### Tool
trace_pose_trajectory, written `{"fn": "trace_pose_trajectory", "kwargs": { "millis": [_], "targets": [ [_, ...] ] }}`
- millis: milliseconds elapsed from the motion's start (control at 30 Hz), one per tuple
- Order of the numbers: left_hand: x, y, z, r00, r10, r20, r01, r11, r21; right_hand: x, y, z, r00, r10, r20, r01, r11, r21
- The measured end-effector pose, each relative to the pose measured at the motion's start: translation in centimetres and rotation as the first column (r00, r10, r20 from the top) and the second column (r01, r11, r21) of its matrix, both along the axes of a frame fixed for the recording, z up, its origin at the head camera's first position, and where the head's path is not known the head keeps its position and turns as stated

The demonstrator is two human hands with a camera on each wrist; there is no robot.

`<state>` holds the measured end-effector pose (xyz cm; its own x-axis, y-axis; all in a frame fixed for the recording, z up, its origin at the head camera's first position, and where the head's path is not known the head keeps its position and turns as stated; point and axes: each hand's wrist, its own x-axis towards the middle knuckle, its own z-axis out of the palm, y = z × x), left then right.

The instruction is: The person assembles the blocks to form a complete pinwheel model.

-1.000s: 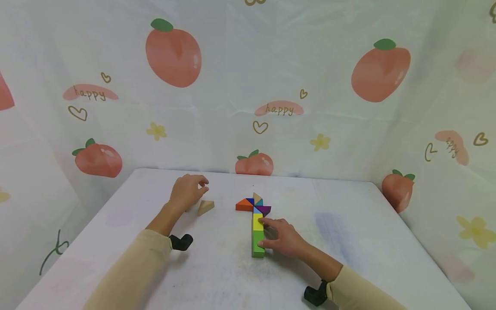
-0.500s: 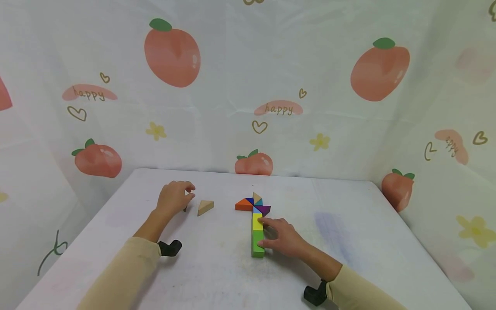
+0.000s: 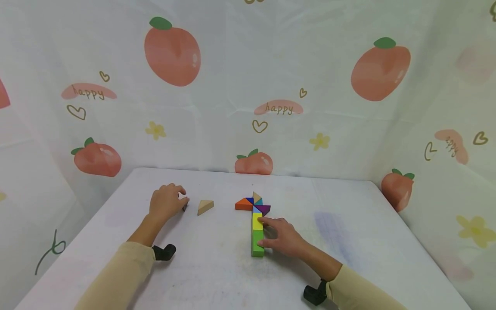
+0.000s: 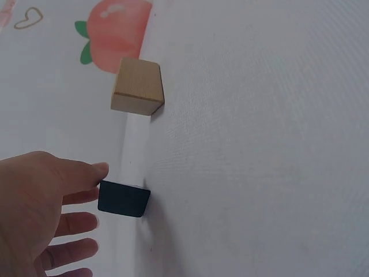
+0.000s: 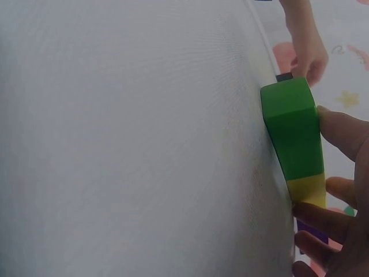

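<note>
My right hand (image 3: 284, 237) rests against a row of blocks, its thumb at the green block (image 5: 294, 133) and a fingertip at the yellow block (image 3: 257, 221). Beyond the yellow lies a pinwheel of small pieces: an orange block (image 3: 244, 204), a purple block (image 3: 264, 209), plus blue, teal and plain wood triangles. Over on the left, my left hand (image 3: 165, 202) hovers by a dark block (image 4: 124, 199), thumb tip right at its upper edge and fingers spread beside it. A plain wooden triangular block (image 3: 206, 206) lies just to the right of that hand.
The white table (image 3: 217, 275) has a patterned peach curtain (image 3: 217, 86) behind it and at its sides. Black wrist cameras sit at both cuffs, the left camera (image 3: 164, 252) low over the tabletop. Bare tabletop separates the wooden triangle from the block row.
My left hand has moved left and slightly down, away from the wooden triangle and beside the dark block, which shows more now. The right hand and the block row stay put.
</note>
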<state>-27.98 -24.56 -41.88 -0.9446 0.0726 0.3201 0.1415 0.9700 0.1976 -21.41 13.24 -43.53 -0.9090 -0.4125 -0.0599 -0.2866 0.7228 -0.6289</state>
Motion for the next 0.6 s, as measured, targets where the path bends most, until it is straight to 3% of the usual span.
{"fn": "trace_pose_trajectory", "kwargs": {
  "millis": [200,600],
  "targets": [
    [0.5,0.1,0.2,0.999,-0.002,0.048,0.003,0.999,-0.033,0.1,0.0,0.0,1.0,0.001,0.001,-0.001,1.0,-0.008],
    [1.4,0.2,-0.1,0.998,-0.034,0.049,0.036,0.998,-0.051,-0.1,0.1,-0.1,1.0,0.014,-0.001,-0.014,1.0,-0.007]
  ]
}}
